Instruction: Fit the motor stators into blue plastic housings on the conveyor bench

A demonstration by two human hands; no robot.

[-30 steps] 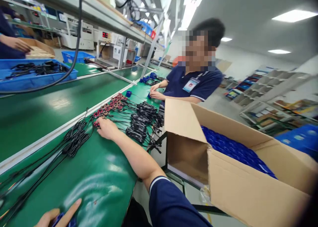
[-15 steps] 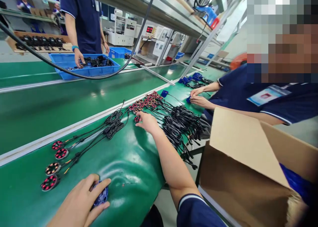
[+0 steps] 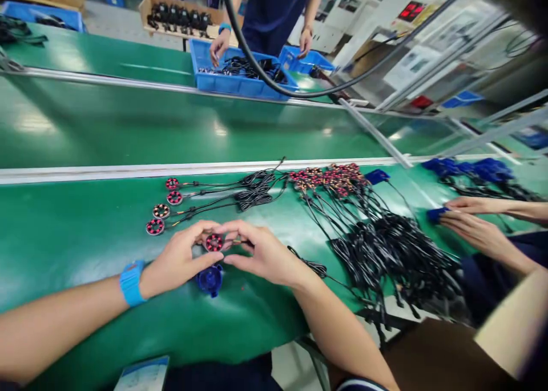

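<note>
The coil disc (image 3: 214,242) is between the two hands above the near green table (image 3: 107,265), close over an open blue housing (image 3: 209,279). The left hand (image 3: 182,254) is half closed, fingers curved about the disc's edge and thumb reaching below it. The right hand (image 3: 268,254) is partly open, thumb and forefinger parted at the other side with a lead between them; whether they grip disc or lead cannot be made out. Beyond the left hand, four loose discs (image 3: 161,210) lie with leads running to coiled cables (image 3: 257,191). Farther right is a pile of discs (image 3: 329,177), its leads joining a broad heap of black cables (image 3: 385,248) that hangs over the table edge; a small cable coil (image 3: 310,262) lies between heap and right forearm. A co-worker's hands (image 3: 479,225) hold a blue part (image 3: 436,215), near more blue parts (image 3: 479,168). Across the belt, another person reaches into a blue bin (image 3: 244,80), which a dangling black cable (image 3: 274,85) partly crosses. Fingers hide some of the disc's rim. The cardboard flap (image 3: 514,322) is blurred and cut off, as is the second person above the chest.
</note>
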